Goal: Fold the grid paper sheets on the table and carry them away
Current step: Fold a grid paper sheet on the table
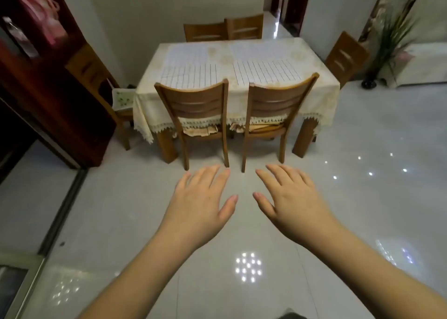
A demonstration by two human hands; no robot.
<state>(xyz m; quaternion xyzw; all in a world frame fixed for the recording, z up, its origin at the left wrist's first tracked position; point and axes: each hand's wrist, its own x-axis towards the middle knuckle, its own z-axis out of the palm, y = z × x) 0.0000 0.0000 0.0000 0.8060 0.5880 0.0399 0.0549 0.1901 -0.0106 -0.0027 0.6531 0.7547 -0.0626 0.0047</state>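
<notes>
Two white grid paper sheets lie flat side by side on the table: the left sheet (189, 68) and the right sheet (264, 65). The table (225, 52) wears a cream lace-edged cloth and stands a few steps ahead of me. My left hand (202, 206) and my right hand (294, 203) are stretched out palm down over the floor, well short of the table. Both hold nothing and their fingers are spread.
Two wooden chairs, the left (193, 115) and the right (278, 108), are pushed in at the table's near side. More chairs stand at the far side (225, 29), right (346, 57) and left (96, 76). A dark cabinet (36, 76) is at left, a potted plant (387, 40) at right.
</notes>
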